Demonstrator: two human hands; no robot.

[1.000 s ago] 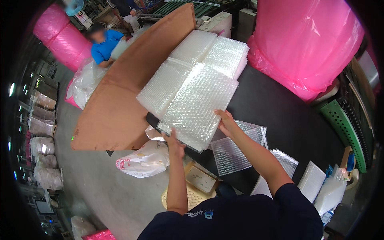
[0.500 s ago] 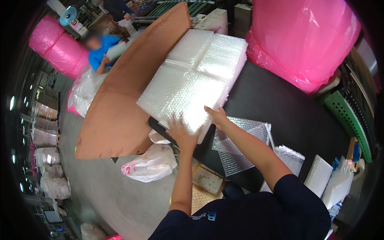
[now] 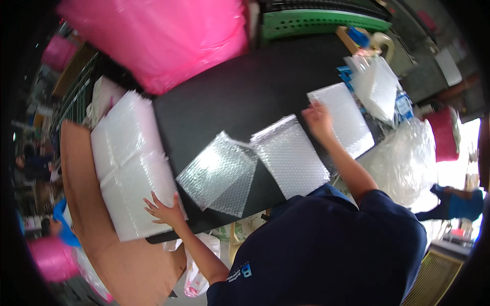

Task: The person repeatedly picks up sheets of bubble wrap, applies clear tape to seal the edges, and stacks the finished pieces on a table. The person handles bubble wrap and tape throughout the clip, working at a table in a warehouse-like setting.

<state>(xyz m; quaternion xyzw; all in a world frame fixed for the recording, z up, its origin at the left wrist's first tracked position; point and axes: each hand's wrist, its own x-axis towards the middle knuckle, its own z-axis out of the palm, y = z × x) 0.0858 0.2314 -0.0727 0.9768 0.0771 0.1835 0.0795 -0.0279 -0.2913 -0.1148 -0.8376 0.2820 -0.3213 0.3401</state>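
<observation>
My left hand (image 3: 167,211) lies with fingers spread on the near right corner of a tall stack of clear bubble-wrap bags (image 3: 131,188). My right hand (image 3: 317,120), smeared by motion, is over the left edge of a smaller bubble-wrap stack (image 3: 349,120) on the right; whether its fingers grip anything does not show. Between the hands, a loose bubble-wrap bag (image 3: 224,171) lies flat, a corner folded over. Beside it sits another small pile of bubble-wrap bags (image 3: 293,158), tilted on the table.
The black table (image 3: 229,92) carries everything. A big pink plastic-wrapped bundle (image 3: 168,35) stands at its far left, a green perforated rack (image 3: 326,23) at the back. Brown board (image 3: 84,204) borders the left side. Plastic packs (image 3: 377,86) and a tape roll (image 3: 383,45) lie far right.
The view has swung to the right. My right hand has left the tall stack and moved over to the small stack on the right. My left hand stays on the tall stack.
</observation>
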